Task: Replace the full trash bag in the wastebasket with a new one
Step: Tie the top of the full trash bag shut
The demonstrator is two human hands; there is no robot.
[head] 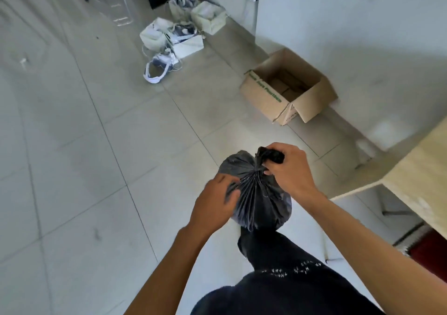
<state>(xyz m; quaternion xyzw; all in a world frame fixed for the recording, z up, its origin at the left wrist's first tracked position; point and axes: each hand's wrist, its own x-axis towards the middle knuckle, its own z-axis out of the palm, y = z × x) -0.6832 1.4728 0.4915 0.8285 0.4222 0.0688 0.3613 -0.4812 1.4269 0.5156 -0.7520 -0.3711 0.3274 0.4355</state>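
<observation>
A full black trash bag (258, 201) hangs in front of me above the tiled floor, its top gathered into a twisted neck. My right hand (287, 169) grips that neck, with the bag's loose end sticking out above my fingers. My left hand (215, 202) grips the left side of the bag just under the gathered pleats. No wastebasket and no new bag show in the head view.
An open cardboard box (287, 87) stands by the white wall ahead on the right. Several white bags and cases (179, 34) lie on the floor farther back. A pale counter edge (416, 169) juts in at the right. My dark-trousered leg (290, 261) is below the bag.
</observation>
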